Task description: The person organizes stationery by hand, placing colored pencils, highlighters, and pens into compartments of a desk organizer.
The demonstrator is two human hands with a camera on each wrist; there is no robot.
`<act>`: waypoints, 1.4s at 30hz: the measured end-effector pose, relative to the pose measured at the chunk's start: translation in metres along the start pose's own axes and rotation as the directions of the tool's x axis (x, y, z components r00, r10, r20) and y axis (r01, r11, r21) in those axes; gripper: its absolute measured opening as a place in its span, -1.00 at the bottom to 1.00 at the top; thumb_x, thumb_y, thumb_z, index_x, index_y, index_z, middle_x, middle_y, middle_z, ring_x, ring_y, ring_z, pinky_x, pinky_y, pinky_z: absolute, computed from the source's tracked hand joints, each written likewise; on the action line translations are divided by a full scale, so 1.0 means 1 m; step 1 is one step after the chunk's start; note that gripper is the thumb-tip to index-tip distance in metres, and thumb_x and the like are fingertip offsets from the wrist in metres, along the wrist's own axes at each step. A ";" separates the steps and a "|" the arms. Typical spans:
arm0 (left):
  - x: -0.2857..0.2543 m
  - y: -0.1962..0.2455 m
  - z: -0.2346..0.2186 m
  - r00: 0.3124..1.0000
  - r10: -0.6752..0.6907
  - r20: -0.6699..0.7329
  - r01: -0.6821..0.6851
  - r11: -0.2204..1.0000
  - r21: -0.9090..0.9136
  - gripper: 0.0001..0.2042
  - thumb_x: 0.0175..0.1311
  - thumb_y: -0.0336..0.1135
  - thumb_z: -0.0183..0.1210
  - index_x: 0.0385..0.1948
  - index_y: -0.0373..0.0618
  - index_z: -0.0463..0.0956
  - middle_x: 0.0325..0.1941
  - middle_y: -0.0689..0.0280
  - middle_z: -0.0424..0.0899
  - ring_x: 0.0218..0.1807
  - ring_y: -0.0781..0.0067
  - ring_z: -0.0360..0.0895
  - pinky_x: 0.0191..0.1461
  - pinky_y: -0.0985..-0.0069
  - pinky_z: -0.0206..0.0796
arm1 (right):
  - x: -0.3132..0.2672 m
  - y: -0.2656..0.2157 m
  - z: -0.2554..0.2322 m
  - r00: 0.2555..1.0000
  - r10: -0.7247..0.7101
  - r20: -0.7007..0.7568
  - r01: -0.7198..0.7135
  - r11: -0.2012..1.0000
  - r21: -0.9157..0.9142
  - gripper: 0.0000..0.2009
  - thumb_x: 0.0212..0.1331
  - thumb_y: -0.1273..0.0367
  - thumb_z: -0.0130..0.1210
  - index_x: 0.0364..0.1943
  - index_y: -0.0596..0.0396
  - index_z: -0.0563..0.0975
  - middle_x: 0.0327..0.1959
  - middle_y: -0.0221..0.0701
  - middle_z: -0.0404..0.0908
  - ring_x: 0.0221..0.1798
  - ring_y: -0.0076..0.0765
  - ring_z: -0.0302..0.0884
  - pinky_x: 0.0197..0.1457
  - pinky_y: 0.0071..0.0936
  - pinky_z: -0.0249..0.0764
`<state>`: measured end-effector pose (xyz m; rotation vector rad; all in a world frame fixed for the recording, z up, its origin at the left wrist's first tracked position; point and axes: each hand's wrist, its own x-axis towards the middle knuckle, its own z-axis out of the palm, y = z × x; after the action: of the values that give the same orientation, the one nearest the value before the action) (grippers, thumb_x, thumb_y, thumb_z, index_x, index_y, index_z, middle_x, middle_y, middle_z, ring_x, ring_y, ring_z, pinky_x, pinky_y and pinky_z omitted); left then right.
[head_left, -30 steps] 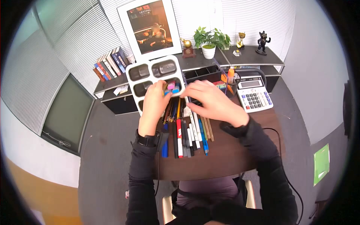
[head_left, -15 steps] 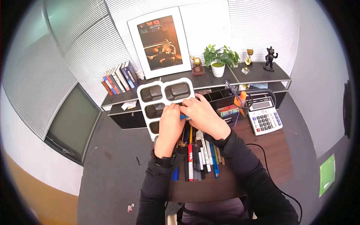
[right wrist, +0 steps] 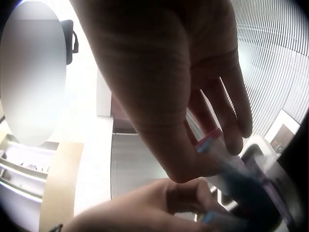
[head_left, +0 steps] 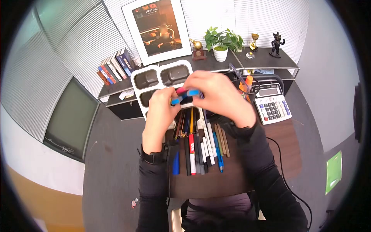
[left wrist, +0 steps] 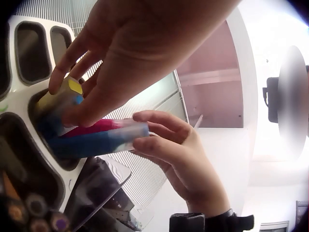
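Lifted above the tray, both hands pinch the highlighters.

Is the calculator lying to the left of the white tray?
No, the calculator lies to the right of the white tray, beyond the right hand.

White blinds behind a dark shelf; grey floor; brown desk.

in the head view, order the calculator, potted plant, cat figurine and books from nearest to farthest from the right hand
1. Calculator: just right of the right hand, on the desk.
2. Potted plant: behind the hand, on the shelf.
3. Cat figurine: far right of the shelf.
4. Books: far left, past the left hand.

Figurine and books are close to a tie.
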<state>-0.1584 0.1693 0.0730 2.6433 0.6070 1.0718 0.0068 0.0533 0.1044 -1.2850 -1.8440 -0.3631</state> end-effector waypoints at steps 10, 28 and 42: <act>-0.006 0.031 -0.060 0.972 -0.233 0.017 0.227 0.927 -0.298 -0.87 0.02 -0.55 0.25 -0.41 -0.29 0.48 -0.42 0.19 0.69 -0.37 0.57 0.59 -0.31 0.55 0.42 | 0.005 0.008 -0.006 0.957 0.047 -0.285 -0.016 0.994 0.108 -0.69 -0.10 0.54 0.22 -0.17 0.09 0.59 -0.22 -0.33 0.61 -0.19 -0.12 0.61 -0.14 -0.33 0.54; 0.009 0.002 -0.005 0.957 0.146 -0.250 -0.131 0.988 0.077 -0.71 -0.08 -0.61 0.23 -0.27 -0.26 0.41 -0.11 0.12 0.61 -0.07 0.06 0.52 -0.01 0.25 0.39 | 0.004 0.013 0.029 0.961 0.015 -0.277 -0.048 0.992 -0.113 -0.71 -0.09 0.54 0.19 -0.19 0.10 0.56 -0.16 -0.37 0.56 -0.05 -0.19 0.53 -0.06 -0.29 0.54; 0.013 0.004 0.006 0.952 0.194 -0.237 -0.209 0.977 -0.042 -0.70 -0.09 -0.66 0.23 -0.26 -0.23 0.45 -0.14 0.14 0.58 -0.02 0.04 0.52 0.02 0.25 0.39 | 0.001 0.017 0.047 0.969 -0.028 -0.246 0.006 0.996 -0.091 -0.66 -0.10 0.60 0.16 -0.13 0.12 0.54 -0.14 -0.36 0.51 -0.09 -0.17 0.50 -0.11 -0.30 0.56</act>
<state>-0.1448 0.1712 0.0783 2.5850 0.3393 1.4483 -0.0008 0.0917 0.0734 -1.2236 -1.6439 -0.5940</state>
